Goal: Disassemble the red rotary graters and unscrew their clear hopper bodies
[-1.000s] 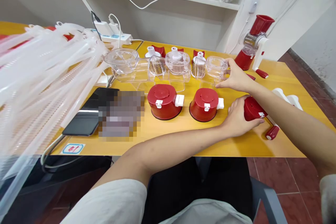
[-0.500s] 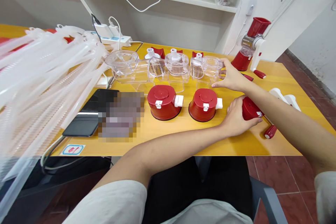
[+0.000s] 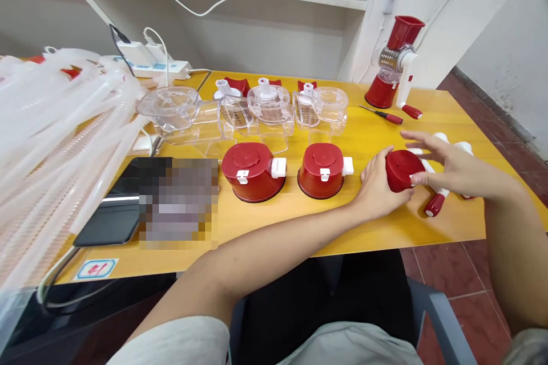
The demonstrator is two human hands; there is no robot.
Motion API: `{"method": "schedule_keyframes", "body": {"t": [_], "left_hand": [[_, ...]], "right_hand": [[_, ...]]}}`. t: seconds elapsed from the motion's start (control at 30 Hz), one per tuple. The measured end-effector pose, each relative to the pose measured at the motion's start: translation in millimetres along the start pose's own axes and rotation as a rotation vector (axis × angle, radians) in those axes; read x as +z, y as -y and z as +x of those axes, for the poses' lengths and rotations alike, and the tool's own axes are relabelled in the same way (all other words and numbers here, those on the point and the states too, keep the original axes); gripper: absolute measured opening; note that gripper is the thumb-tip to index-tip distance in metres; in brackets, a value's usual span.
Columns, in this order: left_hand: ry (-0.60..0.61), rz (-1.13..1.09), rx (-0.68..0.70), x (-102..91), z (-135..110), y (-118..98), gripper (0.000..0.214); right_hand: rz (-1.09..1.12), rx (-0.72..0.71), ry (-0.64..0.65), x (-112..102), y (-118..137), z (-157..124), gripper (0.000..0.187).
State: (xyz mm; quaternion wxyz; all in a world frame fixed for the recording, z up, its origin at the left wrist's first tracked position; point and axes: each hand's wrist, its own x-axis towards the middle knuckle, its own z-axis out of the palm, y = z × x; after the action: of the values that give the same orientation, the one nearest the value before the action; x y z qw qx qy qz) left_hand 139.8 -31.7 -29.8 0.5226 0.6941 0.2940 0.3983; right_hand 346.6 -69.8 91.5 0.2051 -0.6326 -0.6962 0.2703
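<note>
One grater stands fully built at back R of the table; by my read the rest is in parts. Two bases sit in a front row w/ clear hoppers lined up behind them, apart from them and not fitted. A third, the red base, lies at the R end of that row, just beside a crank. My L hand reaches across from the left, forearm low over the table edge, fingers cupped round the red base's near side, holding it down. My R hand hovers over its far side, palm down, fingers spread wide, gripping nothing; thumb tip is at the base's edge, can't tell if touching. Screwdriver lies untouched further back.
</note>
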Motion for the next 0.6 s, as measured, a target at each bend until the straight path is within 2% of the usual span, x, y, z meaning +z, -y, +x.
{"method": "schedule_keyframes", "body": {"t": [0.07,0.17,0.23,0.3,0.33,0.4,0.47,0.5,0.53,0.6], "left_hand": [[0.016,0.012,-0.005,0.4,-1,2,0.123],[-0.010,0.068,0.081,0.1,-9,1,0.130],[-0.036,0.127,0.248,-1.0,-18,-6,0.119],[0.029,0.158,0.493,-1.5,-26,-14,0.088],[0.136,0.156,0.627,-0.9,-30,-19,0.065],[0.482,0.152,0.861,2.7,-35,-26,0.028],[0.832,0.194,1.007,9.1,-39,-28,0.009],[0.941,0.227,1.044,12.6,-41,-28,0.006],[0.991,0.257,1.063,15.8,-43,-27,0.008],[0.963,0.274,1.057,19.5,-46,-22,0.014]], "right_hand": [[-0.074,0.011,0.022,8,-10,-12,0.108],[-0.069,-0.006,-0.006,17,-17,-14,0.105],[-0.052,-0.019,-0.025,19,-18,-11,0.098],[-0.034,-0.032,-0.039,21,-17,-8,0.091],[-0.026,-0.037,-0.044,22,-16,-5,0.090],[-0.018,-0.042,-0.050,28,-13,-1,0.092],[-0.016,-0.045,-0.054,35,-10,5,0.098],[-0.015,-0.048,-0.055,39,-9,8,0.101],[-0.014,-0.050,-0.053,42,-8,11,0.103],[-0.014,-0.056,-0.039,44,-7,18,0.105]]}}
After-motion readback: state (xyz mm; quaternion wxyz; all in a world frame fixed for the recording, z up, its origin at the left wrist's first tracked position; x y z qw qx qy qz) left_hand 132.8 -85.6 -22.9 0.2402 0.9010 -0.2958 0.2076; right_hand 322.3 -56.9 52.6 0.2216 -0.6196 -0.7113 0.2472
